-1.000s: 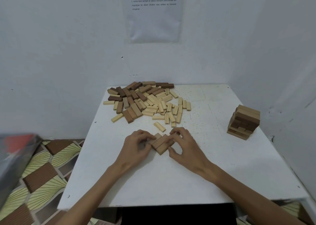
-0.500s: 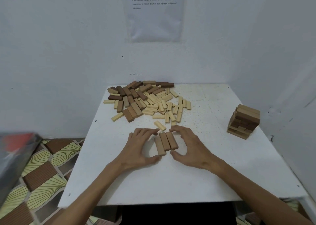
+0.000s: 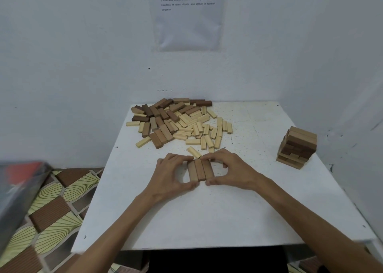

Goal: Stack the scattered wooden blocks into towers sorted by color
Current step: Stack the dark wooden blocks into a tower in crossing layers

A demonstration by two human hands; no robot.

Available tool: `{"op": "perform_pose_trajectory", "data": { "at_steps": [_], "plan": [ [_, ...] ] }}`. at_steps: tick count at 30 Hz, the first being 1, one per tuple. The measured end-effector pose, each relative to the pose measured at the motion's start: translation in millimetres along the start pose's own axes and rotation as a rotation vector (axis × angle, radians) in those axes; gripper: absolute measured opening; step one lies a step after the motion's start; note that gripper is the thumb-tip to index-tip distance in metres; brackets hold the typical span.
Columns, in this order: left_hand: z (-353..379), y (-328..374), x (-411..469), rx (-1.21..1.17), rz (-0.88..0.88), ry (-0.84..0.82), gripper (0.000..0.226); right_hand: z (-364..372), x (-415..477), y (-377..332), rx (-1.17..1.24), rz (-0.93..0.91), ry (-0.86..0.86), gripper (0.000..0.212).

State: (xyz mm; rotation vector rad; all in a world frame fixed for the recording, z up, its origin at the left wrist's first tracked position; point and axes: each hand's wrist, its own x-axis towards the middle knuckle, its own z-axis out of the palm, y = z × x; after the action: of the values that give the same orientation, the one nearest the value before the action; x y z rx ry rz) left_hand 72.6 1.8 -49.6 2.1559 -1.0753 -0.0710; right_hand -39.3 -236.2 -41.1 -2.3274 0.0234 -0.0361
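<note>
The row of three mid-brown rectangular wooden blocks point(image 3: 200, 169) lies between left hand point(image 3: 173, 175) and right hand point(image 3: 232, 170), long axes pointing away; both pinch it, thumb against fingertips.

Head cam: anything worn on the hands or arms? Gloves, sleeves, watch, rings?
Nothing worn that shows. The left hand and right hand are bare: no gloves, no rings visible. The left forearm and right forearm are bare down to the frame's lower edge, with no sleeve, watch, bracelet or strap at the wrists.
</note>
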Motion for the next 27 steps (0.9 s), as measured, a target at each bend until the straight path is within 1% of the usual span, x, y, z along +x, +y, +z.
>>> {"op": "perform_pose_trajectory", "data": {
  "at_steps": [5, 9, 14, 17, 20, 27],
  "plan": [
    [-0.3, 3.9, 2.1, -0.050, -0.032, 0.010, 0.067, 3.0, 0.9, -4.1, 0.029, -0.006, 0.018, 0.068],
    [-1.4, 6.9, 1.9, -0.083, -0.039, 0.004, 0.062, 7.8, 2.2, -4.2, 0.053, -0.074, 0.070, 0.061],
    [-1.8, 7.9, 6.8, -0.129, 0.025, -0.035, 0.052, 11.9, -1.5, -6.4, 0.066, -0.124, 0.135, 0.049],
    [-2.0, 9.6, 16.3, -0.191, 0.070, -0.060, 0.047, 3.1, -4.6, -8.5, 0.055, -0.129, 0.149, 0.046],
    [-4.0, 14.2, 30.1, -0.233, 0.120, -0.086, 0.047, -12.0, -8.4, -11.5, 0.036, -0.112, 0.165, 0.045],
    [-3.6, 39.3, 67.1, -0.304, 0.180, -0.145, 0.047, -46.9, -18.0, -13.3, 0.034, -0.116, 0.266, 0.042]
  ]
}}
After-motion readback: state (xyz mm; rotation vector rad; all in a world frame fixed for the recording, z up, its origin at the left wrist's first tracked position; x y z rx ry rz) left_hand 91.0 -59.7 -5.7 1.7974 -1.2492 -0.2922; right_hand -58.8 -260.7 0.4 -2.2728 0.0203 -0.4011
